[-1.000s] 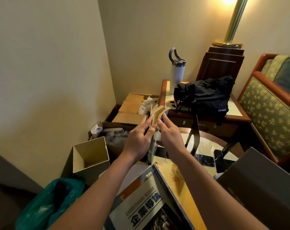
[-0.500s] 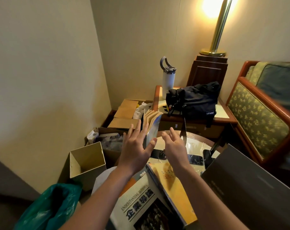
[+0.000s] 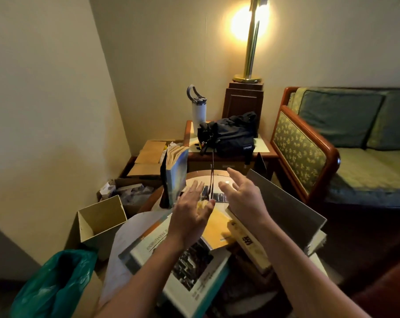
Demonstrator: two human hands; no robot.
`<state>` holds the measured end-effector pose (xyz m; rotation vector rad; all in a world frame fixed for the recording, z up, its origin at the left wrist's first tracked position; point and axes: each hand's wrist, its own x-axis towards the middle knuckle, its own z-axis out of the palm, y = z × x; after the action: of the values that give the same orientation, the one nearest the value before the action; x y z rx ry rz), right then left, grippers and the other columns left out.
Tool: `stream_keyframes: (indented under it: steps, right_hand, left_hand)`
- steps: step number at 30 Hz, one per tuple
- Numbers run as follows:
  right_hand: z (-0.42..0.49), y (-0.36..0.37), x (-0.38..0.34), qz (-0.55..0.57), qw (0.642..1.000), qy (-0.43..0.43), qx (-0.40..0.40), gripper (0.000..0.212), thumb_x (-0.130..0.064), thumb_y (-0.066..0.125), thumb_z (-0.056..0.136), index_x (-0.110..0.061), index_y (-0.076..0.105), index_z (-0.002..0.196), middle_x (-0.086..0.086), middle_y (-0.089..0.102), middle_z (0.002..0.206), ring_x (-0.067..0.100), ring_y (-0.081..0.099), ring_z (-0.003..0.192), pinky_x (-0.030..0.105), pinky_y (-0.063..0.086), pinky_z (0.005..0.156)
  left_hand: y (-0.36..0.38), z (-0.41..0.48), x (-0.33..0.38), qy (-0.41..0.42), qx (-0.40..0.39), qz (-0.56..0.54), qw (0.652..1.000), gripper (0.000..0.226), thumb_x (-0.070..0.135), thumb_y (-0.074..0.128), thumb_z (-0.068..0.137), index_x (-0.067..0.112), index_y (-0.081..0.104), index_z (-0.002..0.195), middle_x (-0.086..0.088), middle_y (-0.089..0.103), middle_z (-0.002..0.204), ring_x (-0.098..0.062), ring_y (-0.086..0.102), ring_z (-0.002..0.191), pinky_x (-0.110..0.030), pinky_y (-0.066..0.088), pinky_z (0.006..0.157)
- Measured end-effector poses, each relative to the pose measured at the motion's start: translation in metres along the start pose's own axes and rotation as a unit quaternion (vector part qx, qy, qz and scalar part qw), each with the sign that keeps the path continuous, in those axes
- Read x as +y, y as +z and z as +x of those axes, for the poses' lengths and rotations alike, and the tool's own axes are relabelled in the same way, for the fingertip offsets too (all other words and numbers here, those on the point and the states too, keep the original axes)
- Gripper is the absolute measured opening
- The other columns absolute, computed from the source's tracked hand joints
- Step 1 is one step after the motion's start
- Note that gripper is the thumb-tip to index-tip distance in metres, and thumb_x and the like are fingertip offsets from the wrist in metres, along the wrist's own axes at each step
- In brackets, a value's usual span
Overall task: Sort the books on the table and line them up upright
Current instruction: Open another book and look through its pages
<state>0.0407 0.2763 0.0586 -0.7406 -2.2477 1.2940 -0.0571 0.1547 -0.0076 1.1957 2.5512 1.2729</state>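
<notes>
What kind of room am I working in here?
Likely a hotel room or lounge corner: a brass floor lamp stands near a wood-framed upholstered sofa, and a wooden side table holds a black bag and a white bottle.

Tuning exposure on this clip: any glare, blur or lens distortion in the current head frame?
Head view: the lamp glow on the wall is blown out. Head view: the left hand and the yellow book under it are motion-smeared, while the upright book is fairly sharp. Head view: the wide angle bends the sofa frame, and the bottom-right corner is nearly black.
</notes>
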Motion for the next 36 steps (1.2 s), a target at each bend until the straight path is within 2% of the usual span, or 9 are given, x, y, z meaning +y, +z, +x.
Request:
stream_keyframes:
  steps: [2, 4, 6, 10, 15, 25, 29, 32, 36]
  right_hand:
    - [-0.014, -0.018, 0.002, -0.084, 0.996, -0.031, 0.004, 0.05, -0.028, 0.058, 0.101, -0.02, 0.046, 0.148, 0.009, 0.06, 0.137, 0.001, 0.059, 0.095, 0.001, 0.042, 0.066]
    - [-0.026, -0.036, 0.011, -0.194, 0.977, -0.087, 0.014, 0.049, -0.029, 0.061, 0.098, -0.018, 0.051, 0.145, 0.008, 0.06, 0.138, 0.017, 0.063, 0.114, 0.012, 0.049, 0.086]
    - [-0.032, -0.054, 0.025, -0.311, 0.945, -0.101, 0.009, 0.051, -0.032, 0.061, 0.097, -0.018, 0.05, 0.145, 0.007, 0.049, 0.15, 0.031, 0.042, 0.141, 0.043, 0.038, 0.115]
    - [-0.038, -0.089, 0.048, -0.421, 0.906, -0.036, 0.008, 0.062, -0.04, 0.053, 0.098, -0.022, 0.034, 0.154, 0.006, 0.033, 0.161, 0.035, 0.024, 0.15, 0.056, 0.014, 0.121]
    - [-0.044, -0.113, 0.077, -0.317, 0.947, 0.051, 0.006, 0.069, -0.046, 0.056, 0.097, -0.026, 0.028, 0.156, 0.003, 0.051, 0.147, 0.025, 0.054, 0.127, 0.041, 0.054, 0.096]
    - [-0.043, -0.119, 0.104, -0.179, 0.969, 0.162, -0.059, 0.076, -0.057, 0.056, 0.094, -0.028, 0.025, 0.157, 0.008, 0.051, 0.143, 0.027, 0.055, 0.122, 0.028, 0.049, 0.076]
    - [-0.035, -0.126, 0.105, -0.066, 0.972, 0.214, -0.069, 0.077, -0.056, 0.071, 0.084, -0.025, 0.04, 0.148, 0.0, 0.058, 0.126, 0.018, 0.059, 0.11, 0.03, 0.052, 0.078]
    - [-0.035, -0.128, 0.103, -0.011, 0.968, 0.24, -0.076, 0.075, -0.052, 0.076, 0.082, -0.022, 0.043, 0.143, -0.004, 0.059, 0.11, 0.011, 0.061, 0.094, 0.025, 0.049, 0.065]
    - [-0.04, -0.123, 0.1, 0.002, 0.969, 0.226, -0.101, 0.072, -0.047, 0.073, 0.086, -0.026, 0.04, 0.147, -0.002, 0.058, 0.113, 0.015, 0.061, 0.098, 0.027, 0.051, 0.071]
  left_hand:
    - [0.009, -0.008, 0.012, -0.016, -0.016, -0.022, 1.0, 0.063, 0.05, 0.049, 0.098, 0.023, 0.038, 0.153, -0.001, 0.045, 0.154, -0.019, 0.042, 0.141, -0.033, 0.035, 0.111]
    - [0.021, -0.017, 0.023, -0.038, -0.046, -0.031, 0.998, 0.061, 0.05, 0.051, 0.098, 0.025, 0.039, 0.152, -0.002, 0.054, 0.146, -0.02, 0.05, 0.133, -0.031, 0.037, 0.107]
    - [0.037, -0.026, 0.032, -0.059, -0.085, -0.043, 0.994, 0.06, 0.049, 0.053, 0.098, 0.028, 0.038, 0.152, 0.0, 0.058, 0.141, -0.019, 0.054, 0.126, -0.036, 0.045, 0.104]
    - [0.07, -0.04, 0.047, -0.1, -0.14, -0.086, 0.981, 0.065, 0.05, 0.055, 0.096, 0.027, 0.034, 0.153, 0.001, 0.062, 0.134, -0.016, 0.06, 0.118, -0.034, 0.052, 0.098]
    - [0.097, -0.043, 0.063, -0.143, -0.145, -0.058, 0.977, 0.074, 0.051, 0.054, 0.097, 0.021, 0.024, 0.157, -0.004, 0.044, 0.153, -0.024, 0.048, 0.135, -0.038, 0.044, 0.109]
    - [0.115, -0.04, 0.072, -0.18, -0.12, -0.013, 0.976, 0.061, 0.031, 0.047, 0.103, 0.018, 0.022, 0.157, -0.007, 0.032, 0.16, -0.029, 0.027, 0.148, -0.051, 0.025, 0.121]
    - [0.116, -0.034, 0.078, -0.215, -0.096, -0.034, 0.971, 0.057, 0.024, 0.05, 0.101, 0.017, 0.03, 0.155, -0.01, 0.045, 0.152, -0.029, 0.042, 0.139, -0.047, 0.036, 0.115]
    - [0.114, -0.034, 0.087, -0.23, -0.094, -0.081, 0.965, 0.056, 0.027, 0.051, 0.102, 0.016, 0.033, 0.153, -0.008, 0.046, 0.151, -0.028, 0.044, 0.138, -0.041, 0.039, 0.112]
    - [0.113, -0.036, 0.093, -0.26, -0.083, -0.183, 0.945, 0.061, 0.033, 0.057, 0.099, 0.019, 0.033, 0.153, -0.007, 0.043, 0.152, -0.028, 0.043, 0.138, -0.045, 0.042, 0.111]
